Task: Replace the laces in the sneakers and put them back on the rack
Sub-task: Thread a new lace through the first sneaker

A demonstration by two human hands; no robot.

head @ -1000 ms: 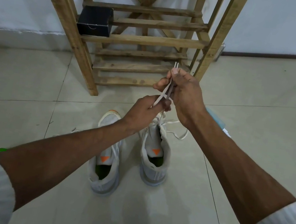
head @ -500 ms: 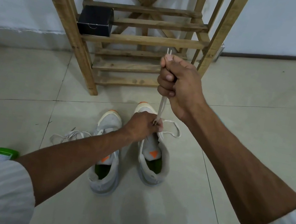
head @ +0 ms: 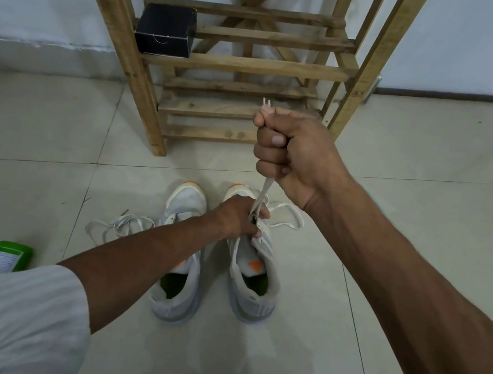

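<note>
Two grey sneakers with orange tabs stand side by side on the tiled floor, toes toward the rack: the left sneaker (head: pixel 180 260) and the right sneaker (head: pixel 252 279). My right hand (head: pixel 296 154) is a fist around both ends of a white lace (head: pixel 263 191), whose tips stick out above the fist. The lace runs taut down to the right sneaker's front. My left hand (head: pixel 239 217) pinches the lace there, pressing on the shoe. A slack loop of the lace lies to the right of the shoe. A second loose lace (head: pixel 119 225) lies on the floor, left of the sneakers.
The wooden shoe rack (head: pixel 250 65) stands against the white wall just beyond the sneakers, with a black box (head: pixel 165 30) on its left side. A green bottle (head: pixel 3 261) lies on the floor at the lower left, beside my left sleeve.
My right hand closed into a fist on the lace ends and pulled the lace taut. My left hand slid down the lace to the right sneaker. The view shifted, revealing the loose lace and green bottle.
</note>
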